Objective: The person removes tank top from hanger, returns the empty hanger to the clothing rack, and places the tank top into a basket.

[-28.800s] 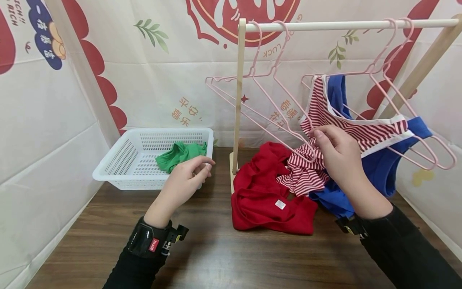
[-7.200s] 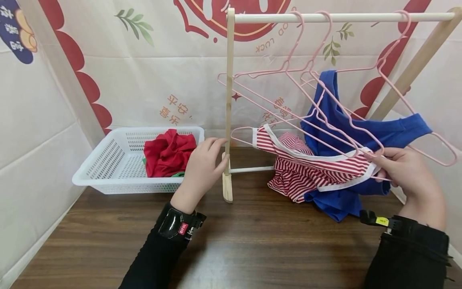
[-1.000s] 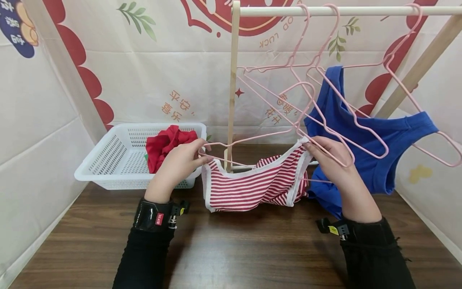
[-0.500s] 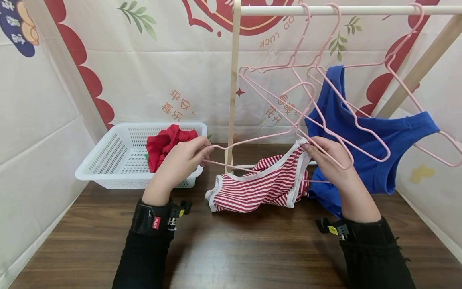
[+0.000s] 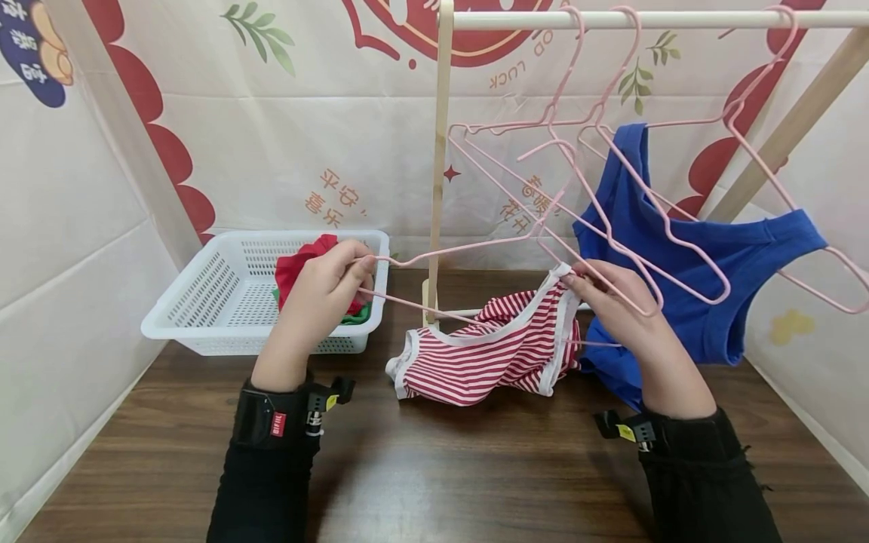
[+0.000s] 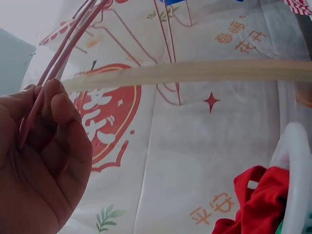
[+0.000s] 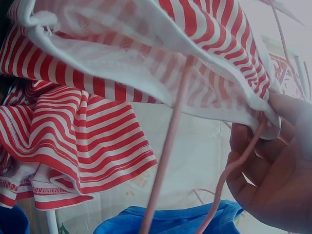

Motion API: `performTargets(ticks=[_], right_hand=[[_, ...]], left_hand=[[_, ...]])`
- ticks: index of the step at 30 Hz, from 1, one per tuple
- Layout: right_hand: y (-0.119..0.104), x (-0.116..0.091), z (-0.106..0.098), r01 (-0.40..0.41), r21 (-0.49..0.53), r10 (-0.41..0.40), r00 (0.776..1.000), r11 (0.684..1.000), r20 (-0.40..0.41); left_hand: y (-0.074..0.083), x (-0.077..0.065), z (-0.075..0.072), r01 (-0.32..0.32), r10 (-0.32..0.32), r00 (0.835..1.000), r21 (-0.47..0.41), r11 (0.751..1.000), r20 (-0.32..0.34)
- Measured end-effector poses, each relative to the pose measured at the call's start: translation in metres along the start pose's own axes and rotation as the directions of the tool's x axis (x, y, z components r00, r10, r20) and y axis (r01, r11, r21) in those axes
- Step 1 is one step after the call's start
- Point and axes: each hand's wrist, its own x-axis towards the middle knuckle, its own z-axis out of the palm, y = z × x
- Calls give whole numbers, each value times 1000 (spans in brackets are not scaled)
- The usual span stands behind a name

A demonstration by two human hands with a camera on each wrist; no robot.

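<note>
My left hand (image 5: 319,302) grips the left end of a pink clothes hanger (image 5: 489,242), held off the rail with its hook up. A red-and-white striped tank top (image 5: 462,369) hangs low over the table in front of the rack. Its left strap lies off the hanger, slumped down. My right hand (image 5: 621,298) pinches the other strap at the top's right shoulder. In the right wrist view, the hanger wire (image 7: 168,141) runs through the striped top, and the fingers hold the white trim beside the wire.
A wooden rack with a white rail (image 5: 516,20) carries two bare pink hangers and one with a blue tank top (image 5: 686,226). Left of its post (image 5: 441,151), a white basket (image 5: 204,324) contains red cloth (image 5: 299,268) and green cloth (image 5: 356,315).
Red cloth went from table to basket; the striped top's hanger came off the rail. Within the last second, the left strap slipped off the hanger and my left hand drew the hanger left.
</note>
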Motion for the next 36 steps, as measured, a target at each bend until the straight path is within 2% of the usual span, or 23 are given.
performTargets(ticks=[6,9,18,30,36], right_hand=[[2,1,-1,47,-20,-47,999,999,3],[3,1,-2,56,-31,-56,998,998,11],[5,0,-3,-3,-48,6,998,999,64],[10,2,-4,46,-49,-39,990,998,137],[15,3,-9,-24,-71,35,986,997,166]], left_hand=[[-7,-3,-11,-4,2,996,-15,1000,-86],[-9,-5,-16,5,-9,994,-35,999,-108],[-12,-10,-29,50,-63,986,-82,995,-156],[-15,-15,-43,41,-54,970,-57,998,-239],[-12,-19,-52,36,-45,956,-37,999,-291]])
